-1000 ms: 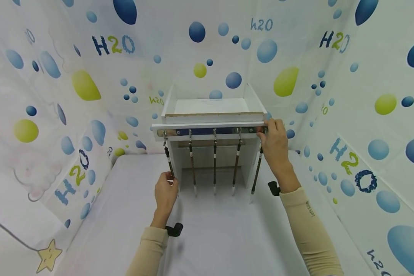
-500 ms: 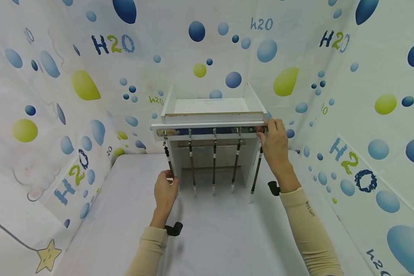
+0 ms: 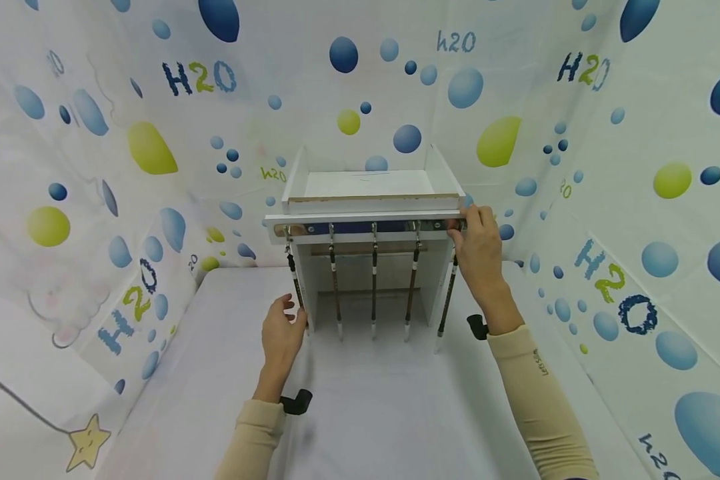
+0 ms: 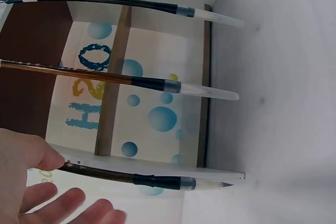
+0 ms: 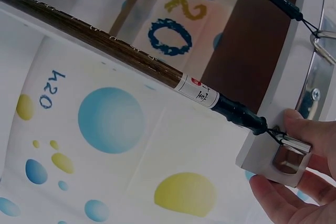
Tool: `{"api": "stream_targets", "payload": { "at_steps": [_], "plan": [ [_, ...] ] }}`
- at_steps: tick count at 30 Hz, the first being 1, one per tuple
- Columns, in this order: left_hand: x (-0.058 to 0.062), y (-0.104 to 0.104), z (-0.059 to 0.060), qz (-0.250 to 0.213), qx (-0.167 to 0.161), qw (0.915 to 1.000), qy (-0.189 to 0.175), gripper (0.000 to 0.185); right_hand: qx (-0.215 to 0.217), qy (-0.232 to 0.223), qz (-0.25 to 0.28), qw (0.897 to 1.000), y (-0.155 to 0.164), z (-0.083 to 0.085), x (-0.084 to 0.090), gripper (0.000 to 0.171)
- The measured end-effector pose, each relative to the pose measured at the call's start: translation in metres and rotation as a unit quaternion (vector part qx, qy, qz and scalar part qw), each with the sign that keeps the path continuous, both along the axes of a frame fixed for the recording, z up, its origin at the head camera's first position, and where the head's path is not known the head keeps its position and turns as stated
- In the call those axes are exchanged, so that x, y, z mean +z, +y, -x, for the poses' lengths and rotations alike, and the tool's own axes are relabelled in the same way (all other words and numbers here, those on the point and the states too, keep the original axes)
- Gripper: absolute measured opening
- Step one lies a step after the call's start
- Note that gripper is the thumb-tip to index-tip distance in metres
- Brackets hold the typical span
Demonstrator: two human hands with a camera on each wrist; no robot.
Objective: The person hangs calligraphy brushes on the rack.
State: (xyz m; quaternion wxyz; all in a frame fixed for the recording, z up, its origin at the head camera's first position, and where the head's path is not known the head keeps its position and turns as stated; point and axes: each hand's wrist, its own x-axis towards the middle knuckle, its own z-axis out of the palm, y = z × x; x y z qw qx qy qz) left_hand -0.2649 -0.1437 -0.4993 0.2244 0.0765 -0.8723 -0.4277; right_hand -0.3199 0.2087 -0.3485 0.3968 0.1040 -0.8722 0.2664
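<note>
— Where does the leftmost dark-handled calligraphy brush with the pale tip lie from the left hand?

— Just beside it, toward the person's right. It hangs from the shiny metal hook rail on the white wooden rack, long axis near upright with a slight slant, tip down. The left hand is the nearer one; its fingers are spread and relaxed, holding nothing, with the thumb next to the shaft. I cannot tell whether it touches.

— And the right hand?

— Up at the rail's right end, its fingers pinching the small bright metal hook from which the rightmost brown lacquered brush with the white label band hangs by a thin loop.

— Materials?

— Slim, smooth, glossy round shafts, dark ferrules, tapered clear caps over the bristles. Five hang in a row above the white cloth-covered tabletop.
</note>
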Motion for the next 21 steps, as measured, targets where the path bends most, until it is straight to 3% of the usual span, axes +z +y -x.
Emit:
{"api": "stream_targets", "payload": {
  "at_steps": [5, 14, 21],
  "plan": [
    [0.007, -0.005, -0.007, 0.012, -0.011, 0.9996, -0.022, 0.05, 0.001, -0.002, -0.002, 1.0, 0.0, 0.002, -0.001, 0.042],
    [0.033, -0.007, -0.02, 0.037, -0.037, 0.9981, -0.033, 0.06, 0.008, -0.016, -0.01, 1.0, 0.006, 0.001, -0.002, 0.043],
    [0.046, -0.007, -0.031, 0.064, -0.069, 0.9941, -0.054, 0.066, 0.019, -0.06, -0.006, 0.998, 0.012, -0.013, -0.009, 0.06]
  ]
}}
